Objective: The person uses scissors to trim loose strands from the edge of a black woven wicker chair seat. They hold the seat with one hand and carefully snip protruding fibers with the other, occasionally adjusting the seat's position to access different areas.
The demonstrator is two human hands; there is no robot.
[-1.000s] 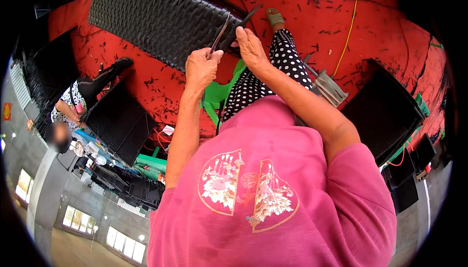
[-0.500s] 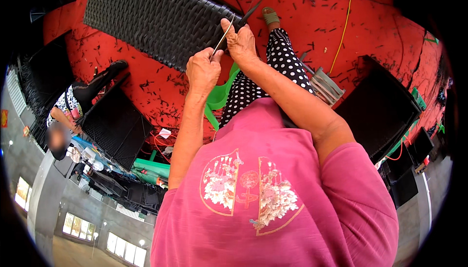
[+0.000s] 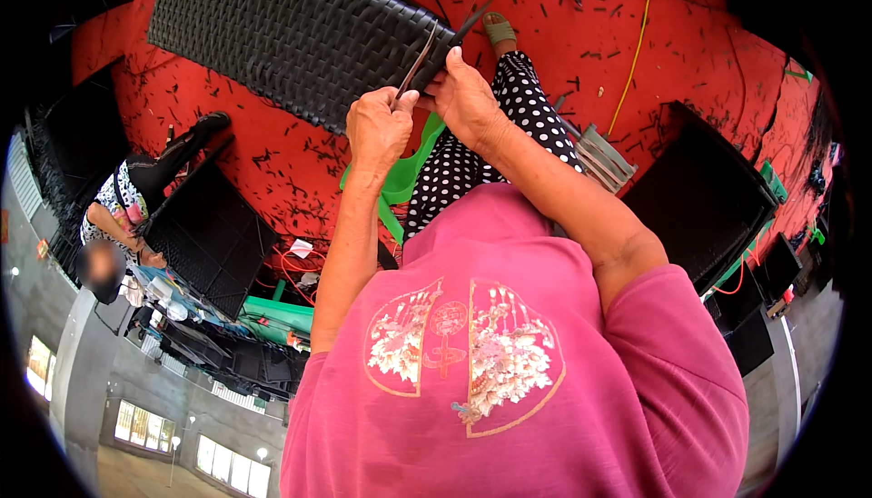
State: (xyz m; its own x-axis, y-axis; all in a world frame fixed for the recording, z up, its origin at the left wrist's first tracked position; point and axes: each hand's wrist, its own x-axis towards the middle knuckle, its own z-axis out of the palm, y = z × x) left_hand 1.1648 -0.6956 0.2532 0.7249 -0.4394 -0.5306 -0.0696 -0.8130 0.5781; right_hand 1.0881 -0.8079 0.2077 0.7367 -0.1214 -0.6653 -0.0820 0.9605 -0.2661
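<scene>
One head-worn camera (a wide fisheye) looks down at the nearby hands [image 3: 379,130].

The right hand [image 3: 468,105] seems partly hidden behind the black woven panel [image 3: 291,39], whose far side the upper edge crops.

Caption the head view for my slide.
Left hand grips a slim tool over a black woven panel, right hand at its end.

I see bright windows [image 3: 233,464] in a grey wall [image 3: 168,387], a grey pillar [image 3: 77,353] near them, red floor [image 3: 692,66] well apart from them.
</scene>
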